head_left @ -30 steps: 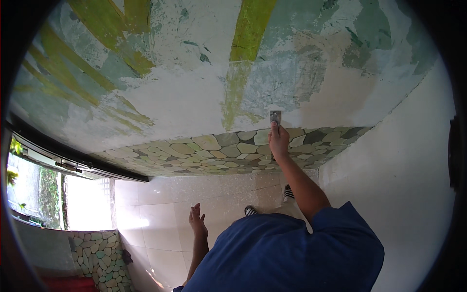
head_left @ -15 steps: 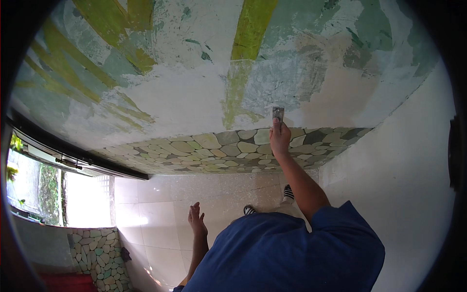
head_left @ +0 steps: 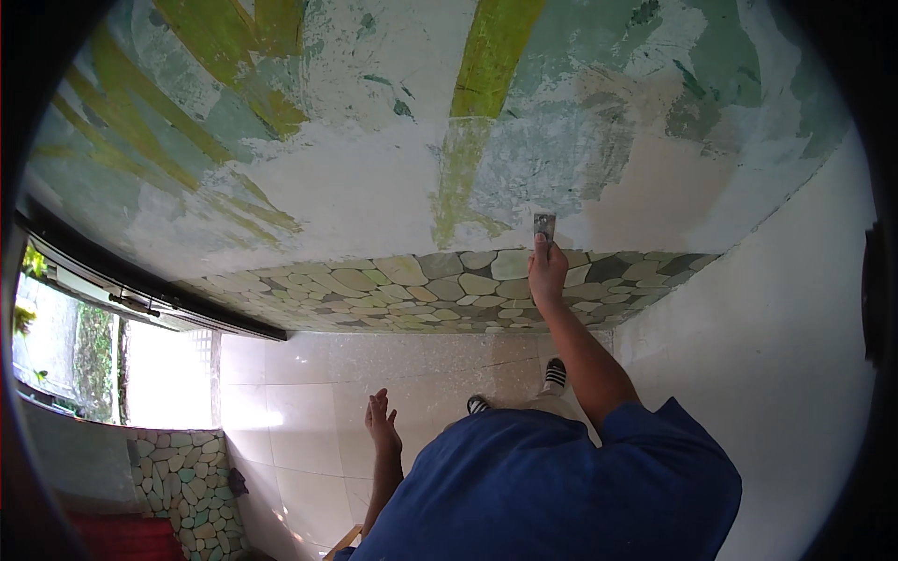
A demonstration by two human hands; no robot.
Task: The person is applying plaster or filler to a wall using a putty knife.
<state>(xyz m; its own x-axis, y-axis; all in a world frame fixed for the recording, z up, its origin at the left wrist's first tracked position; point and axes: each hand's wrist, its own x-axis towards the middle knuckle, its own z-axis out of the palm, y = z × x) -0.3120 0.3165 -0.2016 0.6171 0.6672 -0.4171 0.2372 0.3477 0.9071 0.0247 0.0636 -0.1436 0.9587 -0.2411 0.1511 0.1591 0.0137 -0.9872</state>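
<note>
My right hand (head_left: pixel 548 274) grips a small putty knife (head_left: pixel 544 225), its metal blade pointing up against the lower part of the painted wall (head_left: pixel 365 187). The blade sits just above the band of flat stones (head_left: pixel 402 271); whether it presses on the surface, I cannot tell. Around it the wall carries scraped green paint, yellow-green stripes (head_left: pixel 491 65) and pale filler. To the right of the blade lies a smooth beige patch (head_left: pixel 655 192). My left hand (head_left: pixel 382 418) hangs over the floor with fingers apart, holding nothing.
Below the wall runs a tiled floor (head_left: pixel 299 402), where my striped footwear (head_left: pixel 555 372) shows. A plain white wall (head_left: pixel 748 355) closes the right side. At the left are a dark door frame (head_left: pixel 187 313), a bright opening, a stone-faced block (head_left: pixel 187 481) and something red (head_left: pixel 131 540).
The whole view has shifted slightly. My right hand with the putty knife is a little lower, closer to the stone band. My left hand stays at about the same place.
</note>
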